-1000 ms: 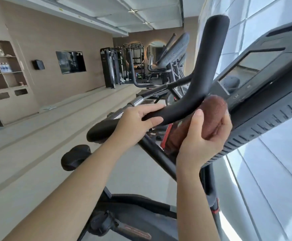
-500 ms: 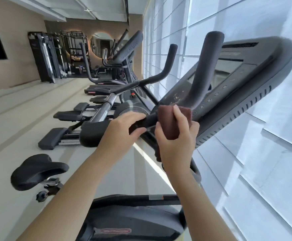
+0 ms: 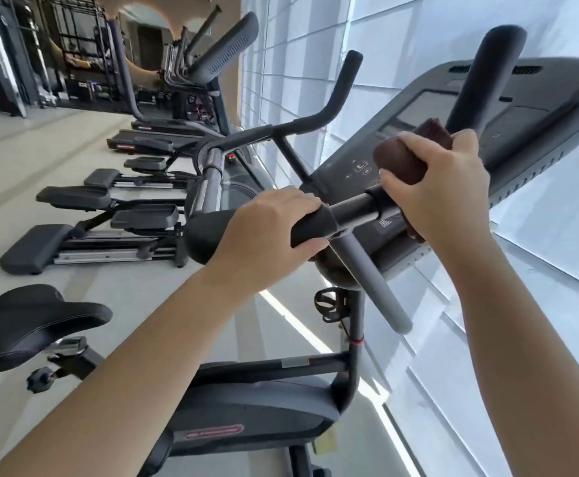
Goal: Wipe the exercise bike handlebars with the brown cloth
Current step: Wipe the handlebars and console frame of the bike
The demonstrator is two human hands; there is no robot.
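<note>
The exercise bike's black handlebar [image 3: 353,210] runs across the middle of the view, with its right horn [image 3: 481,77] rising in front of the grey console [image 3: 539,108]. My left hand [image 3: 267,232] grips the padded left end of the bar. My right hand [image 3: 443,187] is wrapped around the brown cloth [image 3: 401,156], which is pressed round the bar at the base of the right horn. Part of the cloth hangs hidden behind my right wrist.
The bike's black saddle [image 3: 30,321] is at the lower left and its frame and flywheel housing [image 3: 257,418] lie below my arms. A row of ellipticals and treadmills [image 3: 150,187] stretches away to the left. A window wall with blinds [image 3: 487,339] fills the right side.
The view has swung right and down. My right hand has slid the brown cloth along the bar toward the right horn. My left hand still holds the left grip.
</note>
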